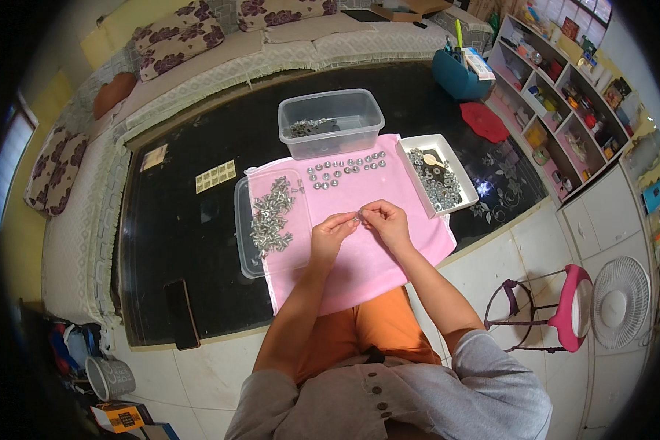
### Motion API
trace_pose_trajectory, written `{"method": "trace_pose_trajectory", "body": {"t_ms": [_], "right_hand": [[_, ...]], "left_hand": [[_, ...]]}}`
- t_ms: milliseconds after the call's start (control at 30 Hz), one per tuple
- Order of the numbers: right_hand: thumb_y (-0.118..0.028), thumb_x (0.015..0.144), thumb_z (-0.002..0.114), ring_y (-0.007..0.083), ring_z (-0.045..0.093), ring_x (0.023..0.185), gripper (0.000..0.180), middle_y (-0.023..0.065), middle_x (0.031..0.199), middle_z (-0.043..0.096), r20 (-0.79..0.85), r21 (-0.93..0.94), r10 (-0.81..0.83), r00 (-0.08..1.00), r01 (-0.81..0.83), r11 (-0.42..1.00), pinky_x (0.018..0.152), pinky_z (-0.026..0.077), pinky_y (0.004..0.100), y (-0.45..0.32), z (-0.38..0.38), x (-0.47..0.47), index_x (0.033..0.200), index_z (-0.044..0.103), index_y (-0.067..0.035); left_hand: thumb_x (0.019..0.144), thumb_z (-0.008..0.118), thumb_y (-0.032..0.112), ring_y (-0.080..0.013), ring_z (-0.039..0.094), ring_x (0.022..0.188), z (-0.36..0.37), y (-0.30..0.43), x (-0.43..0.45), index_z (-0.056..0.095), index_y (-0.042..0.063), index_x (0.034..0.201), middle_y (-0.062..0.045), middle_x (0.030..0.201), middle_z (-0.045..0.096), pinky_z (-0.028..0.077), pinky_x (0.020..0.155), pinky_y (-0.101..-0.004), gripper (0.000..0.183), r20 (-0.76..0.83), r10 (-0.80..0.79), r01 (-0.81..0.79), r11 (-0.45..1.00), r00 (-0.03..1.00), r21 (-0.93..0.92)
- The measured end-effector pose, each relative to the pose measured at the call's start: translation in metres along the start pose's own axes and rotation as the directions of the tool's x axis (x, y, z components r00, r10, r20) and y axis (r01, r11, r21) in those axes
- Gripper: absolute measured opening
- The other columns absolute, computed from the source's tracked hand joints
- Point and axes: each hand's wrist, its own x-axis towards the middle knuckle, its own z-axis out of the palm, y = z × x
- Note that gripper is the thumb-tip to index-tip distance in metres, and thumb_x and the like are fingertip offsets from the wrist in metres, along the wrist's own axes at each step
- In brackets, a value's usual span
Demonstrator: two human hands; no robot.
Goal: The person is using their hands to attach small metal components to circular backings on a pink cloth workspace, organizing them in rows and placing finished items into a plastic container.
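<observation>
My left hand (333, 231) and my right hand (388, 224) meet over a pink cloth (357, 275). Their fingertips pinch small metal hardware (358, 216), mostly covered, so its exact kind is unclear. To the left, a heap of metal bolts (272, 220) lies on the cloth, above a clear plastic lid (247, 242). Beyond my hands, short rows of bolt heads or flanged nuts (347, 169) stand on the cloth. On the right, a white box (467, 184) holds loose nuts and washers (443, 190) with a pale spoon (433, 160).
A clear plastic container (335, 143) with small metal pieces stands at the cloth's far edge. The black tabletop (198, 220) also carries a smartphone (181, 316), a sheet of stickers (215, 176), a red mat (484, 122) and a teal holder (456, 77). A pink-seated stool (571, 308) is at right.
</observation>
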Motion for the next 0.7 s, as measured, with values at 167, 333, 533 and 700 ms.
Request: {"method": "trace_pose_trajectory", "body": {"t_ms": [167,333,533,700], "right_hand": [[-0.001,0.074,0.056,0.0057,0.052,0.059,0.004,0.0039,0.066,0.058,-0.003,-0.043,-0.037,0.999,0.037,0.998,0.053,0.041,0.0162,0.000,0.010,-0.010,0.076,0.057,0.002],[-0.001,0.074,0.056,0.0067,0.053,0.063,0.005,0.0050,0.070,0.059,-0.022,-0.039,-0.066,0.998,0.065,0.997,0.056,0.043,0.0167,0.000,0.011,-0.013,0.078,0.057,0.003],[-0.003,0.075,0.056,0.0078,0.051,0.067,0.008,0.0045,0.077,0.055,-0.015,-0.202,-0.200,0.980,0.193,0.960,0.058,0.041,0.0184,0.001,0.012,-0.013,0.080,0.060,0.001],[-0.004,0.072,0.059,0.0062,0.047,0.062,0.008,0.0020,0.074,0.053,0.037,-0.202,-0.205,0.978,0.208,0.957,0.057,0.039,0.0177,-0.006,0.014,-0.014,0.079,0.060,0.000]], "left_hand": [[0.077,0.053,0.001,-0.0157,0.056,0.082,-0.002,-0.002,0.002,0.051,-0.006,0.096,-0.011,0.088,0.056,0.046,0.075,-0.0235,0.020,-0.030,-0.050,0.050,0.999,0.998,-0.015],[0.077,0.053,0.001,-0.0140,0.056,0.080,0.003,0.001,0.002,0.051,-0.006,0.093,-0.011,0.087,0.056,0.046,0.074,-0.0225,0.018,0.003,-0.037,0.037,0.999,0.999,0.013],[0.077,0.053,0.001,-0.0149,0.055,0.081,0.003,0.002,0.004,0.049,-0.006,0.093,-0.011,0.088,0.054,0.047,0.075,-0.0230,0.018,-0.063,-0.069,0.065,0.996,0.996,-0.055],[0.077,0.052,0.001,-0.0154,0.055,0.082,-0.008,-0.007,0.006,0.048,-0.005,0.094,-0.012,0.089,0.053,0.047,0.075,-0.0232,0.019,-0.006,0.038,-0.038,0.998,0.999,0.048]]}}
